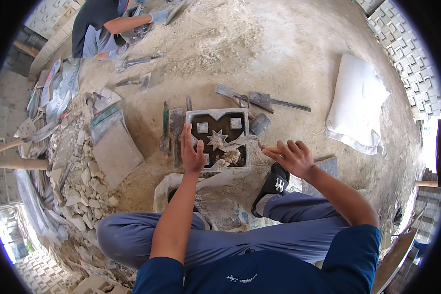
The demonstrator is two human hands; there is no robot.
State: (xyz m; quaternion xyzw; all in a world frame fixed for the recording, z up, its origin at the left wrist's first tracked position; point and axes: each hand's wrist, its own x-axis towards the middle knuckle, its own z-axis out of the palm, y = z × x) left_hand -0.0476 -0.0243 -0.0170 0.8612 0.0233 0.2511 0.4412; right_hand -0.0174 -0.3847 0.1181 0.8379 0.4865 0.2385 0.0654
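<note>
A square metal mould (248, 159) lies on the ground before me, with block-shaped inserts and a star-shaped piece (217, 139) inside its dark cavity. My right hand (295, 158), to the right of the mould, is closed round the wooden handle of a trowel. The trowel's blade (241, 142), smeared with pale mix, reaches over the mould's right side. A lump of crumbly, sandy mix (232, 157) sits in the lower part of the cavity. At the mould's left edge is my left hand (193, 153), fingers stretched out and holding nothing; whether it touches the rim I cannot tell.
Flat-bladed tools (279, 102) lie beyond the mould; others stand along its left side. A white sack (356, 105) rests at the right. Flat boards (115, 147) and broken stones (85, 181) are at the left. A gloved co-worker (103, 24) crouches at the far left.
</note>
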